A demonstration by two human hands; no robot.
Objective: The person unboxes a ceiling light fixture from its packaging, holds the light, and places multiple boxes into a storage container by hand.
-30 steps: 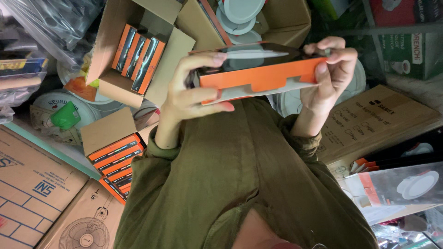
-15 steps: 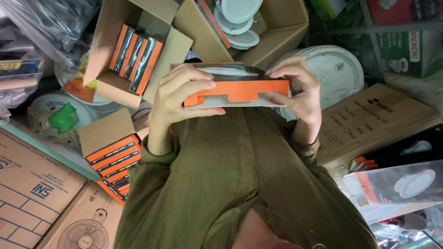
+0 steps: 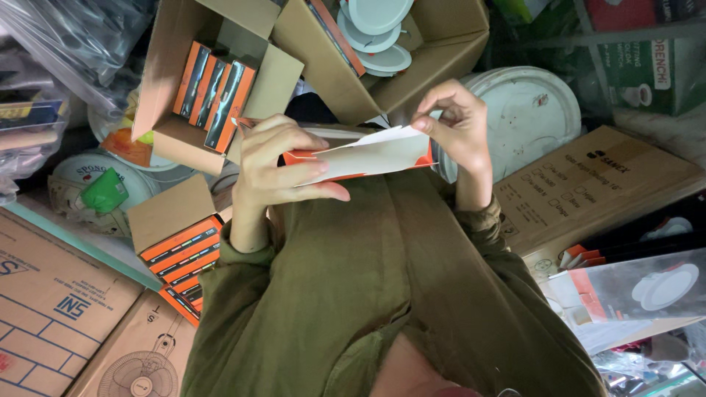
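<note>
Both hands gripping orange-white carton (image 3: 368,156): left hand (image 3: 276,165) wrapping its end, right hand (image 3: 454,121) pinching the flap. Cardboard box (image 3: 176,132) of orange packs sitting nearby.

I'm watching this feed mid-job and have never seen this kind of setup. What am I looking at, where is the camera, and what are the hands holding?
There is no machine here: a person in an olive-green top works with two bare hands. The single picture comes from a camera worn on the person's head, which looks down over their chest and arms.

The left hand grips a flat orange and white carton from one end. The right hand pinches the carton's white flap at the other end, lifting it open.

Around them is a crowded storeroom. An open cardboard box holds more orange cartons standing on edge. Another open box holds round white light fittings. A big white round lid sits beside the right hand, and a second stack of orange cartons lies near the left elbow.
</note>
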